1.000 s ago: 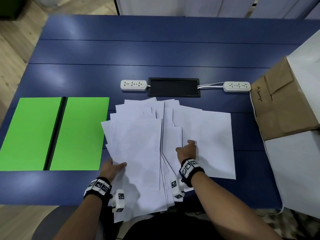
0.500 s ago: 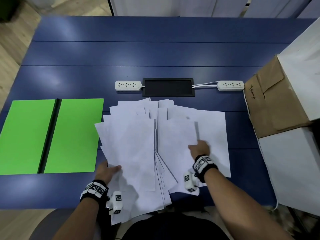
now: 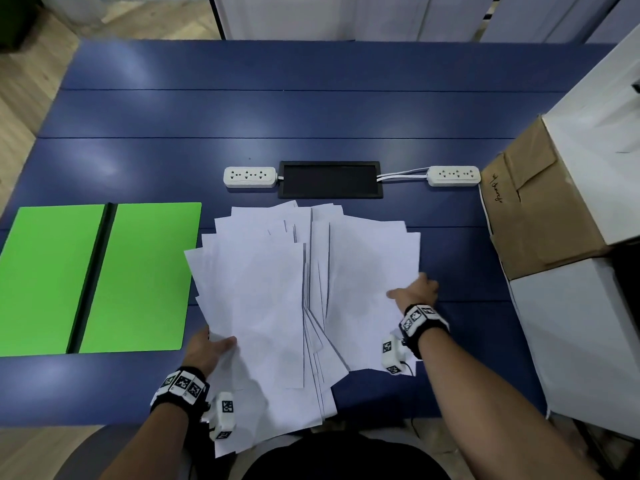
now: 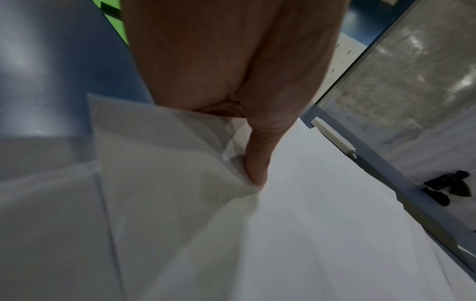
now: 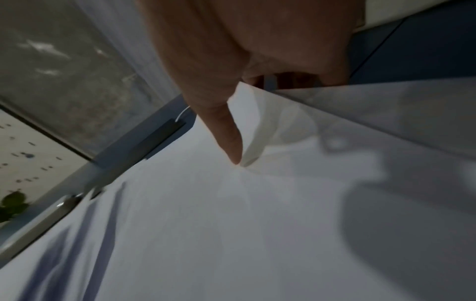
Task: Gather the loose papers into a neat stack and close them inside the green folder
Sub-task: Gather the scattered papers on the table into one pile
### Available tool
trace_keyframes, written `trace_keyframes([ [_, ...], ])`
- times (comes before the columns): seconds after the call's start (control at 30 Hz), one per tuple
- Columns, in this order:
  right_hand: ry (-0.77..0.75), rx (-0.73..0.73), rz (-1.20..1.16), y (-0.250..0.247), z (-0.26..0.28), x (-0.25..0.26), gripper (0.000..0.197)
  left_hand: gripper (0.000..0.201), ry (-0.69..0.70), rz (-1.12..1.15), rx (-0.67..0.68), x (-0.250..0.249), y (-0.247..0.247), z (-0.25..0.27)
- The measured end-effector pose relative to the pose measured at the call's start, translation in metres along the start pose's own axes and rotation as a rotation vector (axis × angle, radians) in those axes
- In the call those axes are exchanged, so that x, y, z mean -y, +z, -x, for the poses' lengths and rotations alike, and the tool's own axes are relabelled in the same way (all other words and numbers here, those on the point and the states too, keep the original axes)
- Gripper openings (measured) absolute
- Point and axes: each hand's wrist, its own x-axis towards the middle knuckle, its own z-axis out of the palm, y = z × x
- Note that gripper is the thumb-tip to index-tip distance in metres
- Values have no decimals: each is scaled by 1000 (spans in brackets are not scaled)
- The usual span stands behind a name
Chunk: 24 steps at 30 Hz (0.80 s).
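Several loose white papers lie fanned out on the blue table, and their near ends overhang its front edge. The green folder lies open and flat to their left. My left hand pinches the fan's lower left edge; in the left wrist view its thumb lies on top of the papers and its fingers are hidden beneath. My right hand holds the fan's right edge. In the right wrist view the thumb presses on the papers, with the fingers under a lifted sheet.
Two white power strips flank a black cable hatch behind the papers. A brown cardboard box and white boxes crowd the table's right side. Bare table surface stretches across the back.
My right hand has moved from the middle of the papers out to their right edge and taken hold there. The left hand has stayed at the lower left edge.
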Motion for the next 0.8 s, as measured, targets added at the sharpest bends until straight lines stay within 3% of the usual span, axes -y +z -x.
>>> trace_keyframes([
  [0.17, 88, -71, 14, 22, 24, 24, 78, 29, -6, -16, 11, 1, -2, 0],
  [0.27, 66, -11, 34, 30, 26, 34, 75, 28, 7, -32, 7, 0, -3, -1],
  [0.43, -16, 77, 83, 35, 29, 43, 50, 27, 8, -6, 25, -5, -3, 4],
  [0.63, -60, 195, -238, 39, 36, 59, 75, 25, 17, 26, 34, -18, -1, 14],
  [0.8, -43, 298, -207, 46, 47, 74, 68, 28, 28, 30, 48, -14, 0, 9],
])
